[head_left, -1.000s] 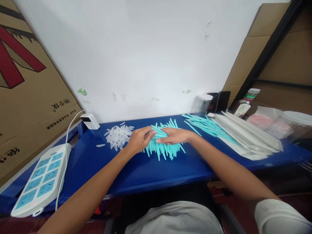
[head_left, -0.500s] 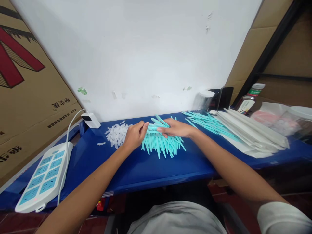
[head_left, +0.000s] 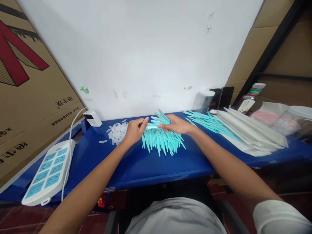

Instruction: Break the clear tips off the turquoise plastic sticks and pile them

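My right hand (head_left: 176,124) is closed around a fanned bunch of slim turquoise plastic sticks (head_left: 159,116), held over the pile. My left hand (head_left: 136,130) is closed, thumb against the curled fingers, close to the left ends of the held sticks. What it pinches is hidden by its fingers. Beneath the hands a pile of similar turquoise sticks (head_left: 163,143) lies on the blue table (head_left: 151,169), their narrow ends pointing towards me. Left of my left hand lies a heap of small translucent plastic pieces (head_left: 117,132), with one loose piece (head_left: 102,141) beside it.
More turquoise sticks (head_left: 207,122) lie at the right, partly beside a stack of white sheets or sleeves (head_left: 258,133). Behind are a lidded clear jar (head_left: 206,100) and a bottle (head_left: 250,99). A power strip (head_left: 48,172) and white plug-in device (head_left: 92,119) sit left, near a large carton (head_left: 31,87).
The bunch in my right hand has tilted and fanned more upright. My left hand has shifted slightly left and up. The whole view has moved a little.
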A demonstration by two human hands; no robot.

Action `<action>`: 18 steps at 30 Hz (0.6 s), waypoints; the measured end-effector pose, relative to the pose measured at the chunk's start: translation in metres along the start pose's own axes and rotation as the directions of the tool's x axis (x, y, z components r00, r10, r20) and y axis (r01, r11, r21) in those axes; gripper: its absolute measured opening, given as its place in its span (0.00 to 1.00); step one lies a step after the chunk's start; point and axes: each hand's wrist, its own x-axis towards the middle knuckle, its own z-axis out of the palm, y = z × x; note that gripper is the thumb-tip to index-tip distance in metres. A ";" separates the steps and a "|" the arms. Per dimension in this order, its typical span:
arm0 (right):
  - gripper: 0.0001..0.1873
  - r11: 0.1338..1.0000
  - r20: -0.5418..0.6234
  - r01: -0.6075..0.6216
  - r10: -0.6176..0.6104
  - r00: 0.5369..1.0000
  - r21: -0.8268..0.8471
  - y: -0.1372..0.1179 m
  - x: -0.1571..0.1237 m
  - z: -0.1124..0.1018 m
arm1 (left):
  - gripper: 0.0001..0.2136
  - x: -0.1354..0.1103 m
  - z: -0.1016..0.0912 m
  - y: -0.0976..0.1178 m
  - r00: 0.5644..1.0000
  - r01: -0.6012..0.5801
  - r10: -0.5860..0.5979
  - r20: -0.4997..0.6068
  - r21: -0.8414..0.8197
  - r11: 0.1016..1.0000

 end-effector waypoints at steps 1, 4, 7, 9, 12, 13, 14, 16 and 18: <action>0.24 1.000 0.003 0.005 -0.005 1.000 0.010 0.000 0.001 0.000 | 0.26 0.000 0.001 0.000 1.000 0.000 0.000 0.002 -0.001 1.000; 0.23 0.999 0.017 0.000 0.000 1.000 0.043 0.000 0.001 0.000 | 0.26 0.001 0.001 -0.001 1.000 -0.002 0.002 0.020 0.004 1.000; 0.24 0.998 0.000 -0.035 0.035 0.999 0.053 0.004 -0.002 -0.008 | 0.25 0.006 -0.011 -0.012 1.000 0.024 -0.024 -0.015 -0.009 1.000; 0.25 0.997 -0.090 -0.070 0.072 0.993 0.034 0.011 -0.005 -0.019 | 0.24 0.010 -0.028 -0.027 0.991 0.071 -0.069 -0.118 0.013 0.997; 0.28 0.990 -0.271 -0.137 0.140 0.952 0.031 0.025 -0.010 -0.034 | 0.24 0.015 -0.057 -0.054 0.981 0.116 -0.076 -0.177 0.225 0.967; 0.28 0.986 -0.300 -0.160 0.164 0.940 0.038 0.029 -0.011 -0.037 | 0.24 0.015 -0.064 -0.061 0.990 0.118 -0.086 -0.110 0.331 0.936; 0.28 0.983 -0.312 -0.180 0.185 0.932 0.045 0.032 -0.011 -0.038 | 0.24 0.015 -0.069 -0.067 0.992 0.120 -0.122 -0.022 0.433 0.893; 0.28 0.976 -0.302 -0.208 0.215 0.929 0.055 0.035 -0.010 -0.037 | 0.24 0.013 -0.071 -0.075 0.959 0.104 -0.240 0.153 0.596 0.796; 0.28 0.973 -0.280 -0.221 0.229 0.932 0.063 0.036 -0.008 -0.031 | 0.22 0.010 -0.068 -0.078 0.907 0.089 -0.343 0.244 0.687 0.722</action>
